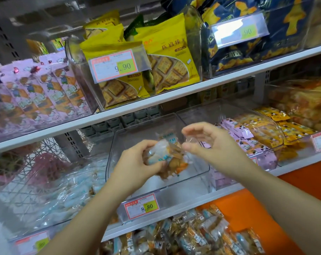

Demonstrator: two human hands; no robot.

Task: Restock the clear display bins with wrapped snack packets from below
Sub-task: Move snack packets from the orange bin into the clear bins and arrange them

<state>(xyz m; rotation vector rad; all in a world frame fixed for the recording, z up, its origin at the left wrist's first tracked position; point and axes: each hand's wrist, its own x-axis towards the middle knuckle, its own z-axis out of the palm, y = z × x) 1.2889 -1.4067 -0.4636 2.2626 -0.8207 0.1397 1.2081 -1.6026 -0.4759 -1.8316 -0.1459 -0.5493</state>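
The left grip (135, 162) curls round a bunch of snack packets (167, 157) over the clear bin (196, 174) on the middle shelf, their print blurred. The right grip (211, 142) is cupped just beside them; whether it pinches the clear wrapping, I cannot tell.

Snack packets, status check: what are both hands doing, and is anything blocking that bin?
Left hand grips a clump of snack packets over the clear bin. Right hand curved beside them, grip unclear. Bin top open, nothing in the way.
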